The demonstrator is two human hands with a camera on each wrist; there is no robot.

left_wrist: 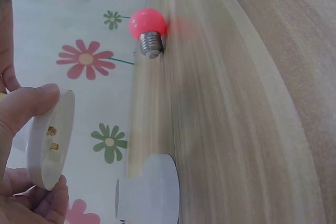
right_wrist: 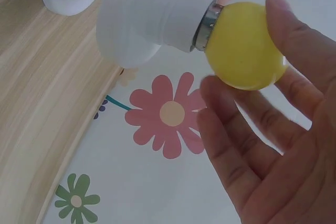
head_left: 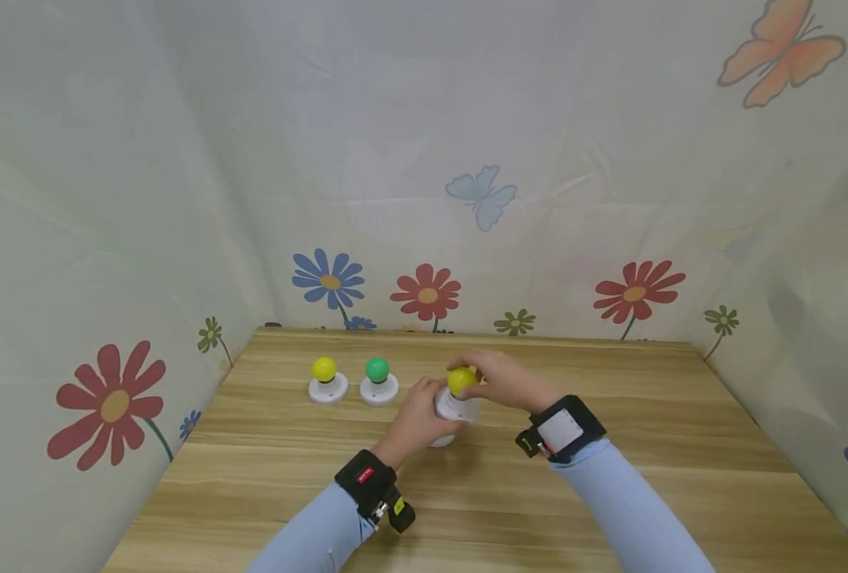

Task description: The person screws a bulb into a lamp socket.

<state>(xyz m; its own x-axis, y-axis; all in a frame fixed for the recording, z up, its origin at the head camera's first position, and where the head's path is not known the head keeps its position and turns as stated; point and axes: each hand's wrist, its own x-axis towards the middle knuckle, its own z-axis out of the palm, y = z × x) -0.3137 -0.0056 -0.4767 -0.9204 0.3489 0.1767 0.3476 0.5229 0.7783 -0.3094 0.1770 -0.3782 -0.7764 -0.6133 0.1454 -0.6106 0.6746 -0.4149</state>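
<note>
While you're over the desk (head_left: 595, 501), your left hand (head_left: 415, 418) grips the white socket (head_left: 459, 410) by its base (left_wrist: 52, 162), probably light and stiff. Your right hand (head_left: 506, 379) pinches the yellow bulb (head_left: 459, 381) at the socket's mouth; likely slick and fragile, so cup it gently. Thread (right_wrist: 207, 28) depth's hard to tell tbh.

Across the views there are two yellow bulbs (head_left: 324, 368) (head_left: 459, 380), one green bulb (head_left: 377, 369), one red bulb (left_wrist: 147, 23), four white lamp sockets (head_left: 328, 391) (head_left: 379, 391) (head_left: 458, 409) (head_left: 443, 441), a person's two hands (head_left: 412, 418) (head_left: 506, 380), two black wrist straps (head_left: 355, 471) (head_left: 587, 418) and one wooden tabletop (head_left: 509, 509).
</note>
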